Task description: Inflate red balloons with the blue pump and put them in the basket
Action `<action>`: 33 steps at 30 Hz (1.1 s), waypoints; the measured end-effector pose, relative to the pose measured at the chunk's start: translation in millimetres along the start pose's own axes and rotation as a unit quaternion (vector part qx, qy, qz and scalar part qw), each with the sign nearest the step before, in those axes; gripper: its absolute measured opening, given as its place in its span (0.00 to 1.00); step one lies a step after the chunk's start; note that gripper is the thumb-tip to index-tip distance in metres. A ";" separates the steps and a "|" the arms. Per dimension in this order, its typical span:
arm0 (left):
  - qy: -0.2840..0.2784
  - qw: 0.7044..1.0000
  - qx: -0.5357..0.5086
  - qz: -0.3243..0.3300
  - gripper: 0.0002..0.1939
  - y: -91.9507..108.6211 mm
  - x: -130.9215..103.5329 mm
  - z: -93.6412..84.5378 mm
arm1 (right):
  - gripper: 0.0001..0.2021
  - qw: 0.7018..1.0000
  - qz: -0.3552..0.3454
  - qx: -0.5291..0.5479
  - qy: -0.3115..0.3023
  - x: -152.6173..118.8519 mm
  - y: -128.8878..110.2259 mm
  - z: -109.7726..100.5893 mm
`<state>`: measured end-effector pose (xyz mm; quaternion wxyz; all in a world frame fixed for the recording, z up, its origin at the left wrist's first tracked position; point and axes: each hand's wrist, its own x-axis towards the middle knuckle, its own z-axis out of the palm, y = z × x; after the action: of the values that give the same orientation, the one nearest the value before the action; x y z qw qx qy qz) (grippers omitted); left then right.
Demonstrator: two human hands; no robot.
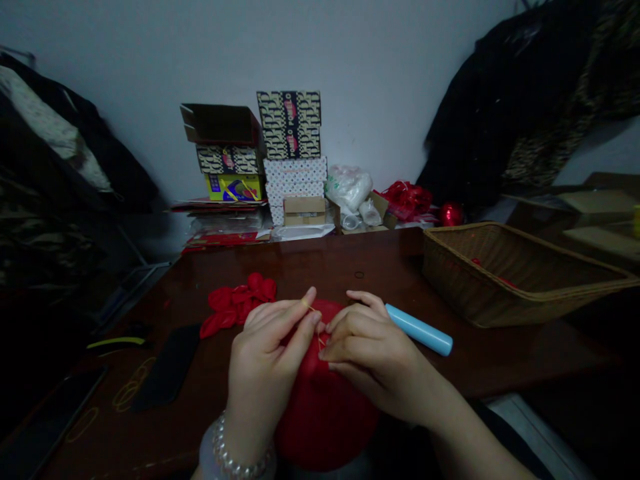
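Note:
A large round red balloon (pixel 327 417) sits below my hands at the table's front edge. My left hand (pixel 283 333) pinches a thin yellow rubber band (pixel 311 307) between thumb and fingertips. At the balloon's top, my right hand (pixel 363 337) has its fingers closed on the neck, where part of the band shows; its index or little finger sticks up slightly. The two hands almost touch. Beside my right hand lies a light blue cylinder (pixel 420 330). Several deflated red balloons (pixel 237 301) form a pile behind my left hand.
A wicker basket (pixel 500 267) stands at the right. Yellow rubber bands (pixel 133 387), a dark flat object (pixel 167 367), a phone (pixel 55 417) and a yellow-handled tool (pixel 117 343) lie left. Stacked boxes (pixel 295 177) and a plastic bag (pixel 349 187) line the wall.

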<state>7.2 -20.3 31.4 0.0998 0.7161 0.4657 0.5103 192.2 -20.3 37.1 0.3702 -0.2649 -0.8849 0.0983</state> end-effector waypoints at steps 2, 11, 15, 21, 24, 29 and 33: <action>0.002 1.000 -0.001 -0.006 0.18 -1.2 0.1 -0.4 | 0.04 1.000 0.005 -0.004 0.011 -0.2 2.6 -1.0; -0.035 0.998 -0.045 0.039 0.17 -2.4 2.8 0.9 | 0.03 0.999 0.013 -0.008 0.031 0.5 7.9 -2.7; -0.044 0.997 -0.061 0.012 0.17 -1.0 2.7 1.9 | 0.04 1.000 0.005 -0.008 0.025 1.1 5.6 -1.7; -0.108 0.987 -0.114 -0.023 0.18 -5.9 7.2 -5.1 | 0.03 0.993 0.054 0.028 0.104 -1.2 15.5 -1.2; -0.160 0.983 -0.084 0.016 0.16 -12.0 10.3 -5.3 | 0.02 0.982 0.105 0.047 0.151 -2.4 23.0 3.7; -0.153 0.988 0.009 0.037 0.13 -14.9 11.4 1.6 | 0.03 0.983 0.093 0.022 0.159 -0.9 26.4 13.4; -0.147 0.989 -0.013 0.021 0.11 -13.9 9.7 4.8 | 0.05 0.988 0.070 -0.020 0.136 1.5 20.0 14.9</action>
<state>3.8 -3.6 26.9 0.1653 0.7915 0.4240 0.4079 188.7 -2.4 20.1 0.4740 -0.3448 -0.8073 0.0692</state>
